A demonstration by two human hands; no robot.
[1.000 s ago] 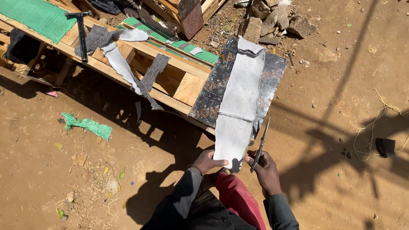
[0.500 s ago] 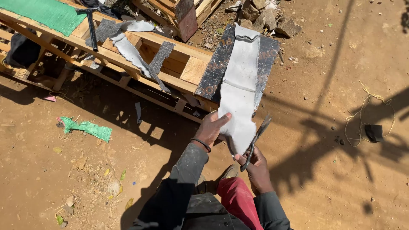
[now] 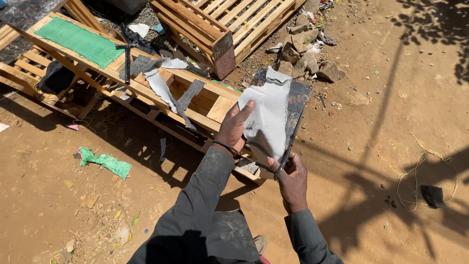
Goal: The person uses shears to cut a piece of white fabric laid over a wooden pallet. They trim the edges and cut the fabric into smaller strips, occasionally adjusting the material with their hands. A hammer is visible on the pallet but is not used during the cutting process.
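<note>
So the left hand (image 3: 234,128) has a proper grip on a pale grey sheet (image 3: 267,120) of flexible stuff, could be leather or thick fabric, hard to say. Thumb lies across the front face, the other fingers are hidden behind it, pinching the sheet's left edge. The sheet stands roughly upright, its floppy top edge curling over a bit above the grip.

The right hand (image 3: 292,173) is lower down and to the right of that grip, closed around the handles of a pair of scissors (image 3: 288,146). The blades point up along the right edge of the sheet. Can't tell whether they're actually biting into the material or just lying against it, and the blade gap is too thin to make out. One finger of that hand touches the sheet's bottom corner.

Right behind the sheet is a dark speckled board (image 3: 297,102), leaning on a wooden pallet frame (image 3: 210,105). Further left of the holding hand, grey strips (image 3: 166,90) of similar material are draped over the frame, with a hammer (image 3: 127,61) just beyond them and a green mat (image 3: 78,41) past that. A green scrap (image 3: 105,162) lies on the dirt well down-left of the hands. Rocks (image 3: 308,61) sit up behind the board, and a tangle of string (image 3: 430,181) is off to the right on the ground.
</note>
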